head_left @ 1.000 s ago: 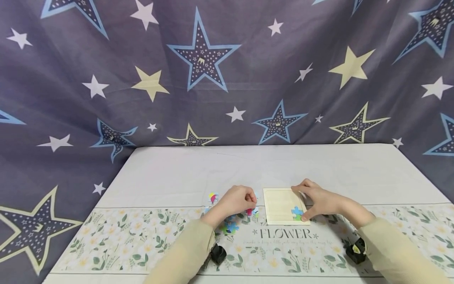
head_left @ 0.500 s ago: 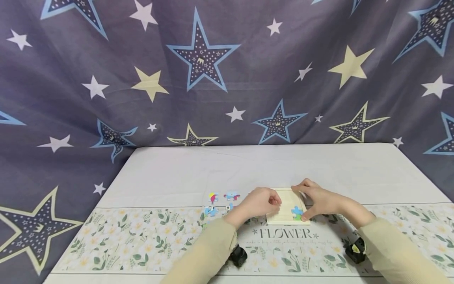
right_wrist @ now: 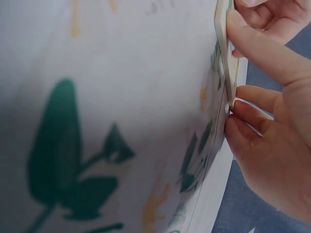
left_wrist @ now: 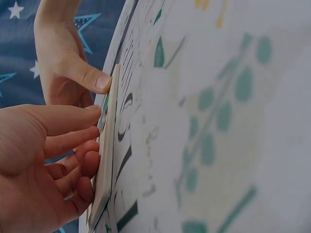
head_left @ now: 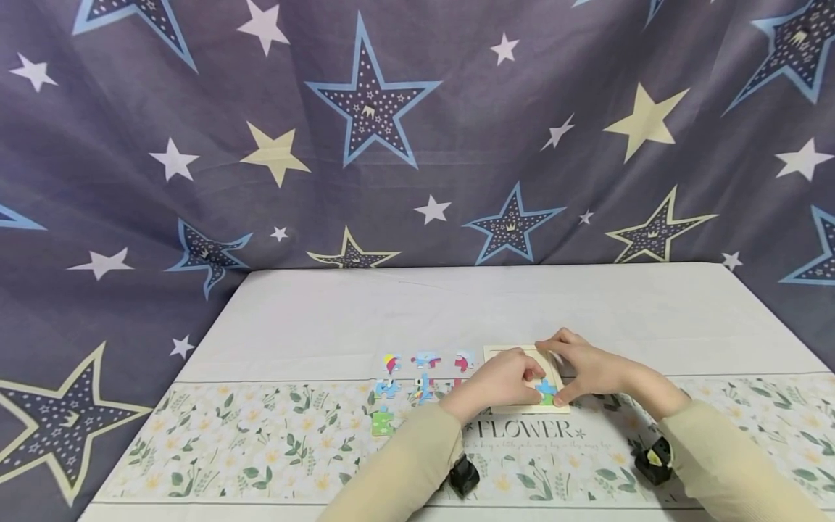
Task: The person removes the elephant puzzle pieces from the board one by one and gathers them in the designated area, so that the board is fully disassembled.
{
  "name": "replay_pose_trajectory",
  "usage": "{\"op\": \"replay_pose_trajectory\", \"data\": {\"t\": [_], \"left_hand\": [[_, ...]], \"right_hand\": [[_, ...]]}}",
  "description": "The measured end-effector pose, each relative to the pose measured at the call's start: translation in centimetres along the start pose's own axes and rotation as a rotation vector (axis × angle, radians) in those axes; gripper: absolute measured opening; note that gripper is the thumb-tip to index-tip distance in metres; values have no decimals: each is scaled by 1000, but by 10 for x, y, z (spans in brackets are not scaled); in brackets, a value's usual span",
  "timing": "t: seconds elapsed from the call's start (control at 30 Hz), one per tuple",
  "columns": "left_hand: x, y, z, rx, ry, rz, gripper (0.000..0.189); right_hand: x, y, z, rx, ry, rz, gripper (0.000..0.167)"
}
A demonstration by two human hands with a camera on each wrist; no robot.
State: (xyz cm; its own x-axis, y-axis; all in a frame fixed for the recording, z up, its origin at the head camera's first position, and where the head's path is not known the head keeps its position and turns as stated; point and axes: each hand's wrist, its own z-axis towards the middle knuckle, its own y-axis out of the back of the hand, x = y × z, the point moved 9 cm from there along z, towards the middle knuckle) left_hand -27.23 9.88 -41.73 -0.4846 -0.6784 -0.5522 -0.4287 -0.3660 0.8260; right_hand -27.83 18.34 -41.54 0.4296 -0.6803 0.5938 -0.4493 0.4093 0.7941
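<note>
A shallow wooden puzzle tray (head_left: pixel 496 351) lies on the table, with a blue-and-green puzzle piece (head_left: pixel 546 389) in its lower right corner. My right hand (head_left: pixel 590 368) grips the tray's right side, thumb at the near corner and fingers at the far edge. Over the tray is my left hand (head_left: pixel 505 378), fingers curled, its thumb tip right at the left side of that piece. In the left wrist view, the left hand (left_wrist: pixel 53 150) has thumb and index fingertip pinched about a thin teal edge; the palm and fingers hide most of it. The tray (right_wrist: pixel 232 73) also shows edge-on in the right wrist view.
Several loose puzzle pieces lie left of the tray, among them a red-and-yellow one (head_left: pixel 392 362), a blue one (head_left: pixel 387 389) and a green one (head_left: pixel 381 421). The left forearm covers part of that area. A floral runner (head_left: pixel 261 442) crosses the white table; a starry curtain (head_left: pixel 417 145) stands behind.
My left hand has moved right from over the loose pieces to the tray, its thumb now beside the piece there. My right hand has stayed on the tray's edge.
</note>
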Motion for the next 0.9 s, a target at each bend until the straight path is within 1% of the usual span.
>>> {"op": "replay_pose_trajectory", "data": {"t": [0.17,0.27,0.53,0.8,0.9], "left_hand": [[-3,-3,0,-8,2,64,32],[-4,-4,1,-12,3,80,31],[-6,-3,1,-20,-4,87,28],[-4,-4,0,-27,0,79,28],[-4,-3,1,-35,-2,78,28]], "right_hand": [[0,-1,1,1,4,-1,93],[0,-1,0,5,9,3,92],[1,-1,-1,4,27,0,93],[3,-3,-1,10,62,9,100],[3,-2,0,8,64,6,101]]}}
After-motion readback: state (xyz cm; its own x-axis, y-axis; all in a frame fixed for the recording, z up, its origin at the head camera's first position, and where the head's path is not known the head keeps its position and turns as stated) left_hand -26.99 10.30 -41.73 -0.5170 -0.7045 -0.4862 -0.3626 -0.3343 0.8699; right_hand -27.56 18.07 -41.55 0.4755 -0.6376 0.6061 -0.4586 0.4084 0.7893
